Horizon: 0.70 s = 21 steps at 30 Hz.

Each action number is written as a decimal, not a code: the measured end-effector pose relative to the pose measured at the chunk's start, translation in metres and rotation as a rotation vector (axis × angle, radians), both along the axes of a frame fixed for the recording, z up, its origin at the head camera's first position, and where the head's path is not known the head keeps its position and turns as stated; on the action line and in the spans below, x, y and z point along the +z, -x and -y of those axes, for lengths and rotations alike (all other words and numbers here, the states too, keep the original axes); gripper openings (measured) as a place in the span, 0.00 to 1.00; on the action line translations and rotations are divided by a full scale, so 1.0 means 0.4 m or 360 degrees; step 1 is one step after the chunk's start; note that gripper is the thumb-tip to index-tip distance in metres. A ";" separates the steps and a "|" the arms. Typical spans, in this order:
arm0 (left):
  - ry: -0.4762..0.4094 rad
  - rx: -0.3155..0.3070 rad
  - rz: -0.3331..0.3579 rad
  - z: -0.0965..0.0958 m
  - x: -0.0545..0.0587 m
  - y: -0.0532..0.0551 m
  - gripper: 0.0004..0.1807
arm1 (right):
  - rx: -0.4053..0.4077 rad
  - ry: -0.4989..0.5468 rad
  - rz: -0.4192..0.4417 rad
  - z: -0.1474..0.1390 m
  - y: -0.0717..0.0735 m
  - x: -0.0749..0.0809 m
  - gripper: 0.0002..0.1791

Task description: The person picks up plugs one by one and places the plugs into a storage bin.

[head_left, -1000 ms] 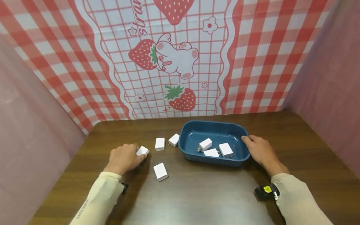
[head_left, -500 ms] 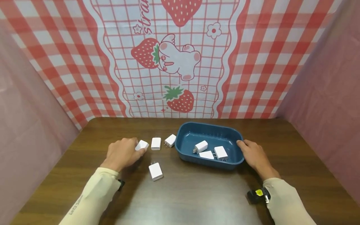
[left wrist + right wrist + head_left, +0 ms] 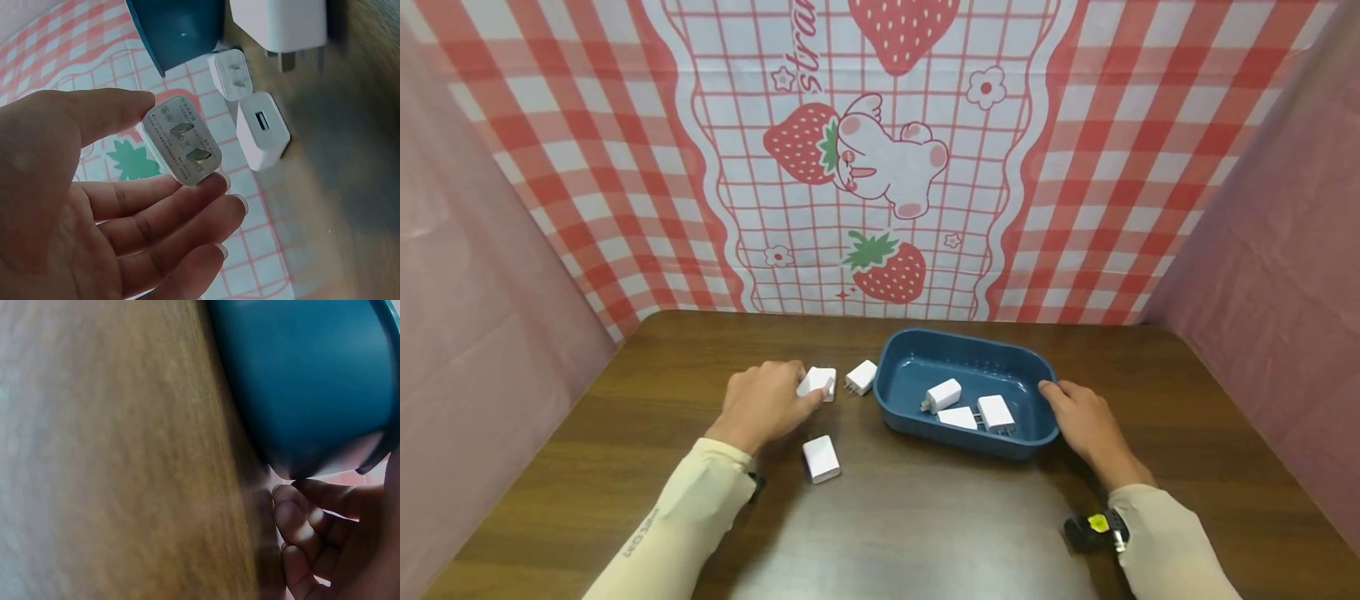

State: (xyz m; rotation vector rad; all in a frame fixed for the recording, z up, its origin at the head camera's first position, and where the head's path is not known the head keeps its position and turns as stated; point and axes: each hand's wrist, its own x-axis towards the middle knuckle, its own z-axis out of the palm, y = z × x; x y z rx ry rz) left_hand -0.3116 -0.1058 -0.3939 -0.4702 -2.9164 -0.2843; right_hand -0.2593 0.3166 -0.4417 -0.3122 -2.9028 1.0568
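Observation:
My left hand (image 3: 767, 406) pinches a white wall charger (image 3: 182, 140) between thumb and fingertips, its two metal prongs facing the left wrist camera. In the head view it overlaps another white charger (image 3: 827, 382) on the table. Just left of the blue tub (image 3: 970, 357) lies a charger with prongs (image 3: 861, 377). Nearer the front is one more charger (image 3: 822, 458). My right hand (image 3: 1082, 417) grips the tub's right end, thumb over the rim, other fingers curled low against the outside wall. Inside the tub lie three chargers (image 3: 943, 394).
The brown wooden table (image 3: 940, 533) has rounded back corners. Behind it hangs a red checked cloth (image 3: 1090, 208) with strawberry prints. Pink curtains (image 3: 1262, 233) hang at both sides. Black wrist cameras (image 3: 1086, 532) are strapped at the sleeves.
My left hand has carried its charger to the right, over toward the neighbouring charger and the tub. The right hand stays on the tub's rim. The head view has shifted slightly.

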 end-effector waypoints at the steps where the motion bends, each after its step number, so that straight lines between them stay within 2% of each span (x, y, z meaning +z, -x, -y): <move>1: -0.0005 -0.0006 -0.0014 -0.005 0.001 0.000 0.21 | 0.0001 0.0002 -0.0002 -0.002 0.000 -0.001 0.40; 9: -0.0013 -0.0080 -0.0127 -0.062 0.013 -0.002 0.21 | 0.0005 -0.0006 -0.0029 -0.007 0.002 -0.006 0.38; 21: -0.0060 -0.0144 -0.0106 -0.142 0.019 -0.011 0.26 | 0.0048 -0.0028 -0.0065 -0.007 0.002 -0.002 0.38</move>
